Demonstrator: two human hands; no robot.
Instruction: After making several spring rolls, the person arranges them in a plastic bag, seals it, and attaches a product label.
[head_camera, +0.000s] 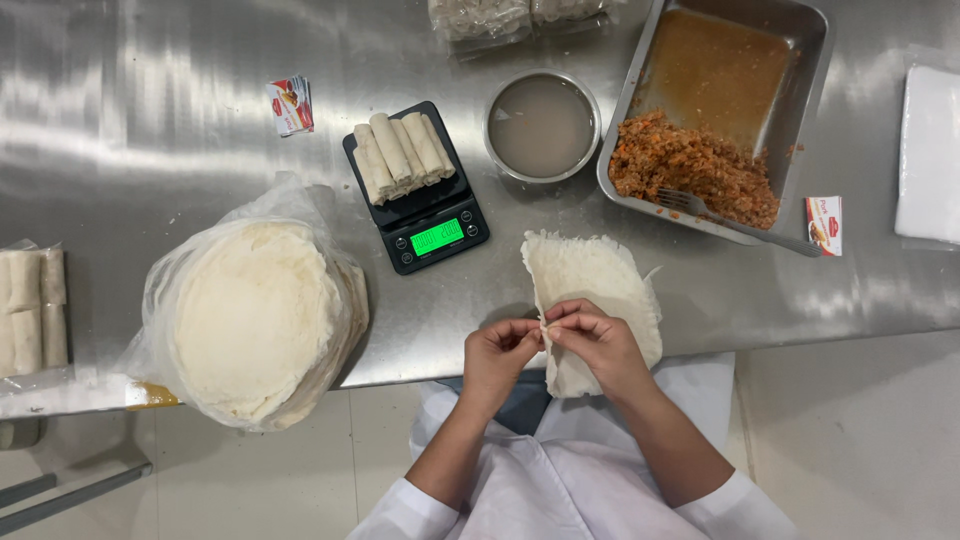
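At the near edge of the steel counter (150, 120), both hands meet over a small stack of thin white spring-roll wrappers (600, 290), which lies partly overhanging that edge. The left hand (497, 352) and the right hand (598, 338) each pinch the wrapper stack's left border between thumb and fingertips, the tips touching at one spot, so both hands are closed on the wrapper and holding nothing else. By the look of it, the step in hand is peeling one sheet loose from the stack. The next move calls for a light, even pull, since the sheets look thin and ragged at the rim and could tear.

Toward the near left corner sits a big round pile of wrappers in a clear plastic bag (255, 315), with packed rolls (30, 310) at the left edge. Further in, near the middle, a black digital scale (418, 190) with a lit green display carries several finished rolls (403, 152). Beyond the hands to the right, a metal tray (800, 60) holds orange-brown minced filling (695, 165) heaped at its near end, a fork (700, 208) resting in it. Between scale and tray stands a steel bowl of cloudy liquid (542, 125). Small printed sachets (291, 104) lie apart, one further left, one beside the tray.
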